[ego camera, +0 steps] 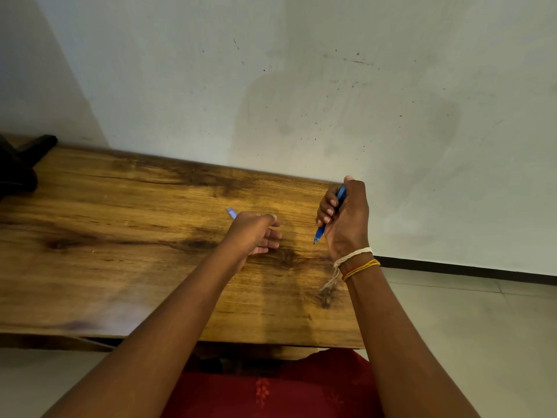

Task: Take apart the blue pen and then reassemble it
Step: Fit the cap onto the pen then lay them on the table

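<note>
Gripping the blue pen (330,213) in the right hand (346,220), fingers (327,208) curled round the barrel, thumb up near the top end. Pen tilting, tip pointing down toward the counter (120,236), hovering just above the wood near the counter's right edge. Wearing white and coloured thread bands (357,263) at the right wrist.

Reaching over the middle of the counter with the left hand (256,233), back of the hand up, fingers (271,236) loosely bent and spread. Showing a small pale bluish piece (231,213) just past the left knuckles, blurred; cannot tell whether pinched by the left hand or lying on the counter behind it, nor what part it is.

Hands sitting well apart over the counter, left lower and nearer the wood than the right.

Resting on the counter's far left corner, a dark object (21,164), only partly in view. Standing against a pale marked wall (331,86), the counter's far edge. Showing below the counter's near edge, red patterned cloth (271,390).
</note>
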